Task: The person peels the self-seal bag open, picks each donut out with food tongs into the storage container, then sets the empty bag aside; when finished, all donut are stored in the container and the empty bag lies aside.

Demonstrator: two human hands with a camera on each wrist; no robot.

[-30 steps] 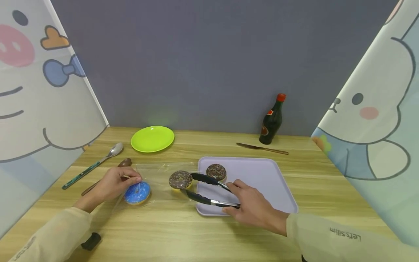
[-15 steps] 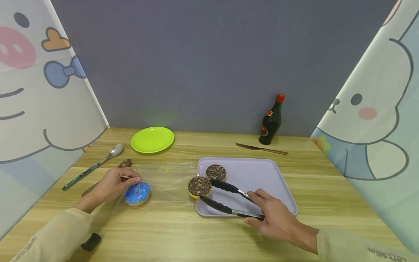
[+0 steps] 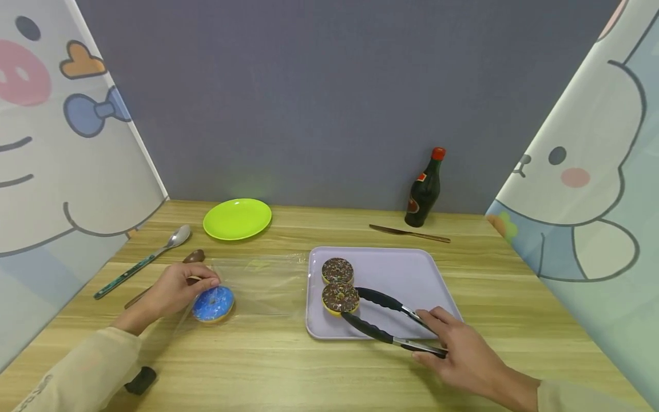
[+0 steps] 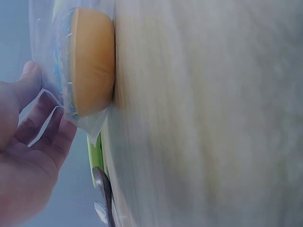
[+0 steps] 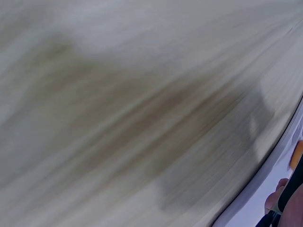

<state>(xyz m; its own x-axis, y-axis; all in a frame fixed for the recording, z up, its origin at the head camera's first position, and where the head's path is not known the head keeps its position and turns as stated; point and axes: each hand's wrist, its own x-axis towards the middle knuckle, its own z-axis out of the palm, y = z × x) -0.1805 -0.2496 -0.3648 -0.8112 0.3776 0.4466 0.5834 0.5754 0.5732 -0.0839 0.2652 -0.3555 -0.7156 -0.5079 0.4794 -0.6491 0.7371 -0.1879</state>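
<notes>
My left hand [image 3: 178, 290] pinches the edge of a clear plastic bag [image 3: 268, 286], which lies flat on the table with a blue-iced doughnut [image 3: 213, 304] inside. In the left wrist view the doughnut [image 4: 92, 64] shows its tan side through the film, just past my fingertips. My right hand [image 3: 460, 349] grips a pair of black-and-steel tongs [image 3: 378, 298]. Their black tips hold a chocolate doughnut [image 3: 340, 298] with sprinkles over the left part of a lilac tray [image 3: 412, 269]. Right behind it on the tray sits another chocolate doughnut [image 3: 337, 269].
A lime-green plate [image 3: 237, 219] stands at the back left. Left of the bag lie a spoon with a green handle [image 3: 139, 266] and a brown spoon [image 3: 194, 256]. Behind the tray are a copper-coloured knife [image 3: 409, 233] and a dark bottle [image 3: 424, 191]. A small black object [image 3: 141, 380] lies in front.
The right hand and tongs have moved right, carrying the chocolate doughnut from the bag's mouth to over the tray. The left hand keeps its pinch on the bag.
</notes>
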